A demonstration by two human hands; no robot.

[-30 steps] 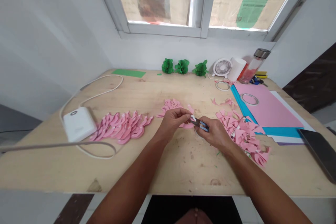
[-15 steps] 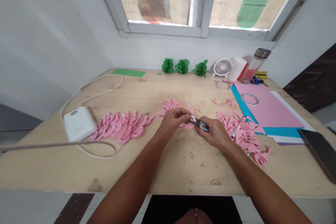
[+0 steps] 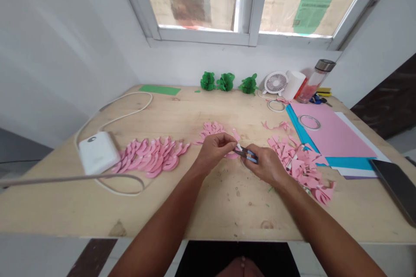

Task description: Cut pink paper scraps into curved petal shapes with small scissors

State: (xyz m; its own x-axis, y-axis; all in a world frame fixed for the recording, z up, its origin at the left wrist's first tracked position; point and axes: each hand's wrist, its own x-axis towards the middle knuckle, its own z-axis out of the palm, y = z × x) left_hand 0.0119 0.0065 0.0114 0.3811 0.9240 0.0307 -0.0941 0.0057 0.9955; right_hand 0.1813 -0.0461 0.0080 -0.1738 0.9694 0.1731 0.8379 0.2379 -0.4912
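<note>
My right hand (image 3: 264, 162) is closed on small scissors (image 3: 247, 154), whose blades point left toward my left hand (image 3: 217, 149). The left fingers are pinched together by a small white piece (image 3: 238, 147) at the blade tips; what exactly they grip is too small to make out. Under and beside the fingertips lies a pink paper piece (image 3: 232, 156). Behind my left hand is a small group of pink cut shapes (image 3: 212, 128). Rows of overlapping pink curved shapes (image 3: 152, 156) lie to the left. Pink scraps (image 3: 300, 164) are heaped right of my right hand.
A white device (image 3: 99, 153) with a cable lies at the left. Green paper figures (image 3: 225, 82), a small fan (image 3: 275, 83) and a bottle (image 3: 315, 81) stand at the back. Pink sheets (image 3: 341, 138), a tape roll (image 3: 309, 123) and a phone (image 3: 394, 186) are at the right.
The scissors and the white piece at their tips have shifted very slightly. Both hands are nearly where they were.
</note>
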